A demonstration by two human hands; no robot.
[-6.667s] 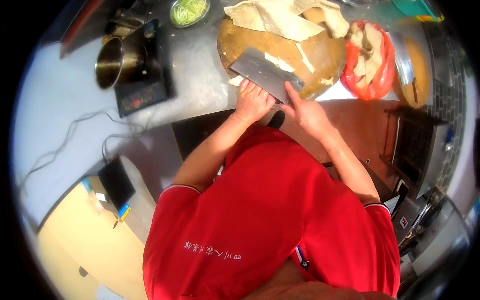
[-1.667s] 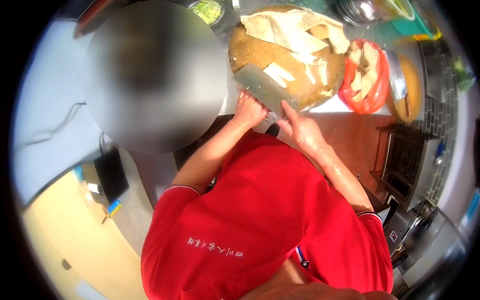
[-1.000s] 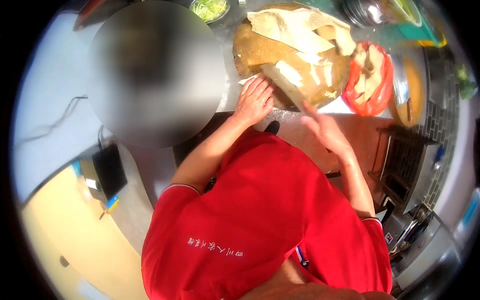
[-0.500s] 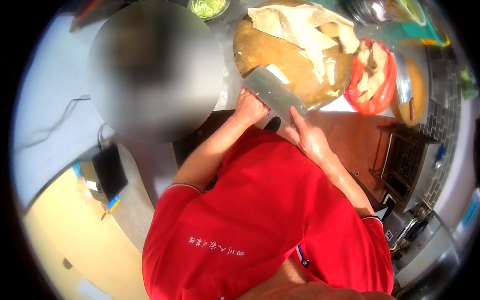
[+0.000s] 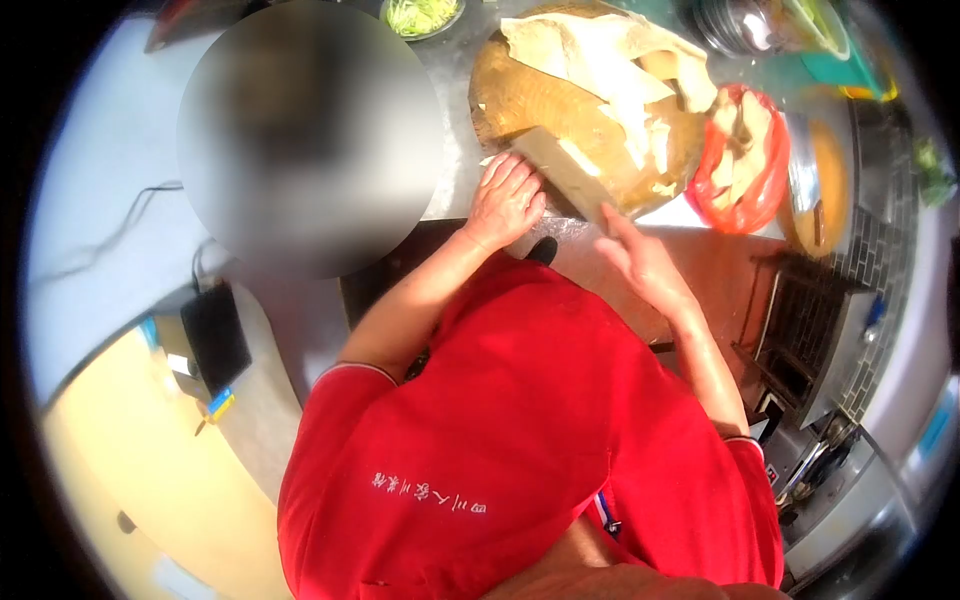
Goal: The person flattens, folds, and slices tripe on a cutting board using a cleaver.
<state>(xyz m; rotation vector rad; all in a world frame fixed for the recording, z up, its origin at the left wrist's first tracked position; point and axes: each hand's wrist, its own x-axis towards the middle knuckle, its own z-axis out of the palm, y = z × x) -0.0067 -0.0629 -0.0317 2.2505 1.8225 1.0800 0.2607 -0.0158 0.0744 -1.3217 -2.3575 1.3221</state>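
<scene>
My right hand [image 5: 645,262] grips a broad cleaver [image 5: 562,172] by its near end, index finger stretched along it. The blade slants over the near edge of a round wooden chopping block [image 5: 520,85]. Beside the blade's far end, my left hand [image 5: 507,203] rests at the block's near-left edge with fingers bent and close together; what lies under them is mostly hidden. Across the back of the block lies a large pale, floppy sheet of food [image 5: 570,50], perhaps skin or tripe. Small pale cut pieces [image 5: 658,145] lie to its near right.
Right of the block stands a red plastic bag [image 5: 745,195] with more pale pieces. Past it is a round wooden board [image 5: 828,185] with a blade-like metal object on it. A bowl of shredded greens [image 5: 420,15] sits at the back left. A large blurred disc covers the upper left.
My right hand has moved right and slightly down, and the cleaver has turned so its blade looks narrower. My left fingers have come forward to the blade's far end.
</scene>
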